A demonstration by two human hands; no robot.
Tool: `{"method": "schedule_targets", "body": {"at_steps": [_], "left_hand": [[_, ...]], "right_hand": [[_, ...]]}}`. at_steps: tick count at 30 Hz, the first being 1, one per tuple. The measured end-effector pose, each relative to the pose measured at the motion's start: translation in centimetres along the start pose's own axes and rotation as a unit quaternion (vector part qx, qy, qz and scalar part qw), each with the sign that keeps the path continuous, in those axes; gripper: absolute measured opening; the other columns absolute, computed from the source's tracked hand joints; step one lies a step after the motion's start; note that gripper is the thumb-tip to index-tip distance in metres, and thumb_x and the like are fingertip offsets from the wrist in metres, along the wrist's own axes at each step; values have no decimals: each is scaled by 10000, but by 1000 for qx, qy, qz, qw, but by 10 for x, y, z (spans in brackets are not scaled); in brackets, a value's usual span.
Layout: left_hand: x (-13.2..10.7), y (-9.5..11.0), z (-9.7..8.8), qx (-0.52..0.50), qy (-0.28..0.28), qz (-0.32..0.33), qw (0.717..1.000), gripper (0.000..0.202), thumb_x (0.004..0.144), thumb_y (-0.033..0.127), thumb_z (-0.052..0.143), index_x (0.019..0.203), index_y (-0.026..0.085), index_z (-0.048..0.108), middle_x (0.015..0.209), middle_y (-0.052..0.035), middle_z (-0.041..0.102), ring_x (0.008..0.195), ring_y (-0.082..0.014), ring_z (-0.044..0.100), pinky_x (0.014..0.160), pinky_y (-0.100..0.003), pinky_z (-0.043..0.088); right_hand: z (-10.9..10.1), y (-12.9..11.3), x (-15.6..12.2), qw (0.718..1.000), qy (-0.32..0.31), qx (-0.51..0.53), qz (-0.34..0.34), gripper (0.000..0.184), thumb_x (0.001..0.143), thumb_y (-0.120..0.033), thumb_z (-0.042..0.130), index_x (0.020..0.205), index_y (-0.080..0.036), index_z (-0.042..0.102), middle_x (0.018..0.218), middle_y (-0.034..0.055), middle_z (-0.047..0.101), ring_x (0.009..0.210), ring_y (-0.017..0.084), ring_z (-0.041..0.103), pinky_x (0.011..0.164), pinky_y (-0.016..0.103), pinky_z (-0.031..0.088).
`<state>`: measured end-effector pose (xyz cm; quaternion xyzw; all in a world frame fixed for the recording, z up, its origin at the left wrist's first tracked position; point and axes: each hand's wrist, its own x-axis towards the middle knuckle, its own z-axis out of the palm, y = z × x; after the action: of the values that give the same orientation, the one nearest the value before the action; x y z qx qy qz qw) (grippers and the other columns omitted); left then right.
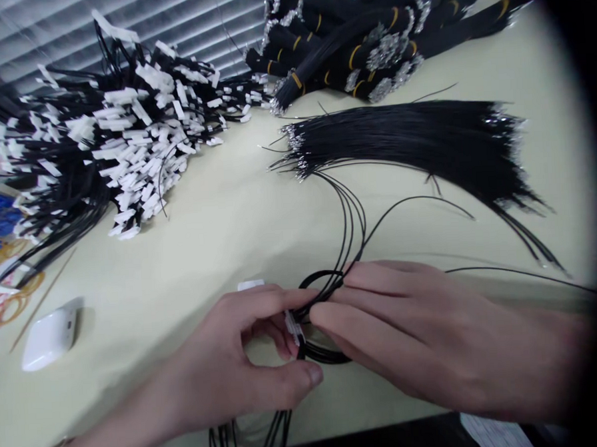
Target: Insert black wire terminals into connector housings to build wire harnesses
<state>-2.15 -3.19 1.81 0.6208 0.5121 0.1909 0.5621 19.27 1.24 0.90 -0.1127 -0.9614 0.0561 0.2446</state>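
Observation:
My left hand [255, 352] curls around one side of a looped bundle of thin black wires [330, 352], thumb and fingers closed on it. A white connector [293, 326] shows between its thumb and fingers. From the other side my right hand [403, 318] grips the same wires, its fingers pressed together over the loop and hiding part of it. Several loose wire ends [350, 211] rise from the hands toward the back, and others hang past the table's front edge below my left hand. Another white piece [251, 284] lies just behind my left fingers.
A flat stack of black wires [398, 135] lies behind my right hand. Bundles tied with yellow bands [349, 47] are piled at the back. White-ended wires [124, 139] heap at the back left. A white case [49, 338] and rubber bands [13, 308] sit at the left.

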Motion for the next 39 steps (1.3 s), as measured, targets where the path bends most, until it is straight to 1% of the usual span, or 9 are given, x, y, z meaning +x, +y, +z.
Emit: {"method": "schedule_targets", "body": {"at_steps": [6,13,18,23,27,29,33,36,39], "left_hand": [[2,2,0,3,-4,-6,1000,465,716,175,691,1174,200,612,849,1,595,746,-126,578,685,-221,491],[3,4,1,2,3,-10,1000,488,698,164,687,1179,201,614,818,8,595,729,-123,569,670,-224,489],[2,4,2,2,8,-8,1000,488,700,160,690,1178,216,615,823,9,598,738,-127,569,681,-227,494],[2,1,1,0,0,3,1000,491,717,165,689,1195,226,598,877,-5,601,771,-136,590,705,-233,514],[2,-1,2,11,-5,-5,1000,472,727,177,680,1189,217,593,896,-15,590,806,-158,609,748,-271,531],[3,-1,3,18,-12,-6,1000,463,734,177,676,1187,220,587,908,-14,589,826,-165,611,770,-286,534],[4,1,4,27,-17,-11,999,401,727,151,663,1121,197,605,882,-10,586,831,-172,612,751,-281,535],[4,3,5,23,-16,-12,1000,288,714,138,659,997,176,622,847,-2,576,801,-163,609,724,-266,533],[4,3,5,13,-17,-12,1000,190,706,128,660,880,176,603,823,8,574,789,-157,605,703,-247,526]], "right_hand": [[2,-2,0,1000,-2,-5,-12,331,920,-26,303,847,-87,620,757,52,563,674,181,470,595,331,385],[2,-1,2,999,-17,-42,-27,380,929,-37,250,862,-96,619,701,52,518,623,176,401,557,329,354],[0,-1,3,998,-22,-52,-35,412,932,-38,219,885,-94,625,713,59,539,641,183,437,564,339,387],[1,-2,2,998,-11,-56,-36,391,931,-45,242,906,-85,630,728,64,563,643,188,465,556,347,403],[2,-3,3,996,13,-74,-45,360,928,-55,277,897,-73,636,735,81,594,660,202,508,560,352,417],[2,-4,3,996,10,-78,-47,355,922,-51,290,893,-71,643,738,85,604,663,205,522,562,355,424],[2,-6,4,995,3,-79,-53,334,915,-61,318,916,-68,651,738,81,601,654,203,522,578,360,440],[7,-7,4,995,8,-83,-56,297,908,-75,355,904,-66,653,706,69,577,630,193,492,567,349,431],[13,-6,5,996,14,-74,-52,271,905,-79,377,877,-61,646,692,64,559,629,186,468,562,336,410]]}}
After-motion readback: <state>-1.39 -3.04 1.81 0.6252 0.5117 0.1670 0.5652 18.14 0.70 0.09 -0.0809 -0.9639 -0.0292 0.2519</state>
